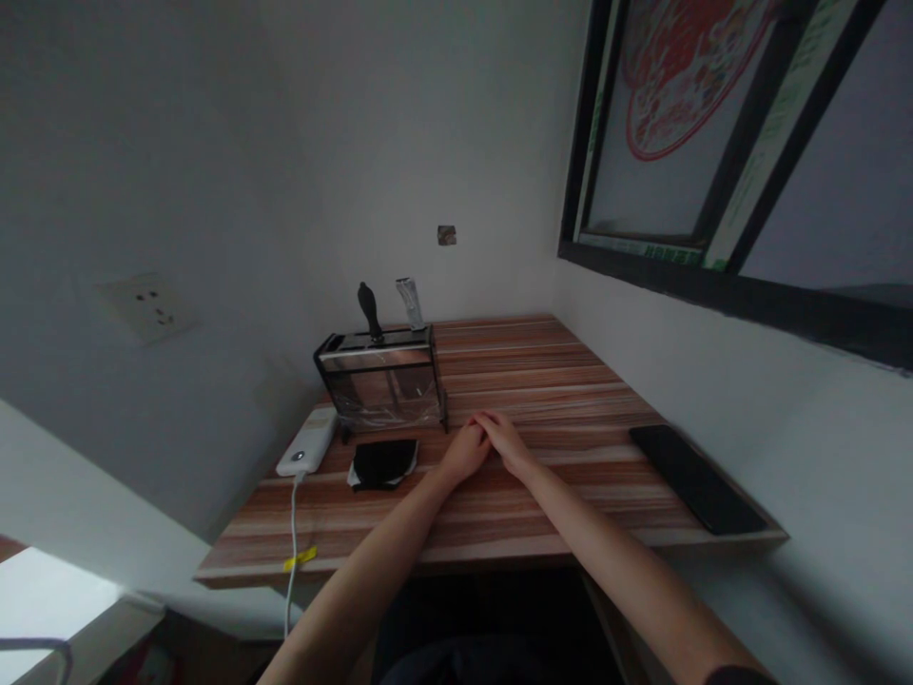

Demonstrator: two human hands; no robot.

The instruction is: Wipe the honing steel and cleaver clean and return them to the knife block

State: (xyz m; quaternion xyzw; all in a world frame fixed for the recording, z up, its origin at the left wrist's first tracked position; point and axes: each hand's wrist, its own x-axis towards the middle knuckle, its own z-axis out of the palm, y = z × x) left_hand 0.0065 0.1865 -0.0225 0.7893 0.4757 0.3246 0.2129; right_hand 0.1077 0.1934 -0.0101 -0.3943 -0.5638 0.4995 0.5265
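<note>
Both hands rest together on the wood-grain tabletop (556,381), about mid-table. Left hand (467,450) and right hand (502,437) meet at the fingers, right fingers seemingly lapping over the left; forearms come in from 7 and 5 o'clock. Grip: no object shows in either hand, fingers look loosely folded — palms are hidden, so can't tell whether they're clenched or hold something small.

Nearest loose thing is the black folded item (383,463) with whitish edges, lying flat at 9 o'clock of the hands, just beside the left one and not touched. At 10 o'clock, behind it, stands the clear-sided rack (381,359), a black handle (368,309) and a pale handle (410,303) sticking up from its top. Farther out at 9: white power bank (311,441), its cable (293,533) dropping over the front edge past yellow tape (301,558). Black phone (695,479) at 4, well apart.

For a good rest: wrists low, fingers slack, weight on the table. Mind the left elbow — a swing toward 8 could snag the cable. Both handles deserve a wide berth.
</note>
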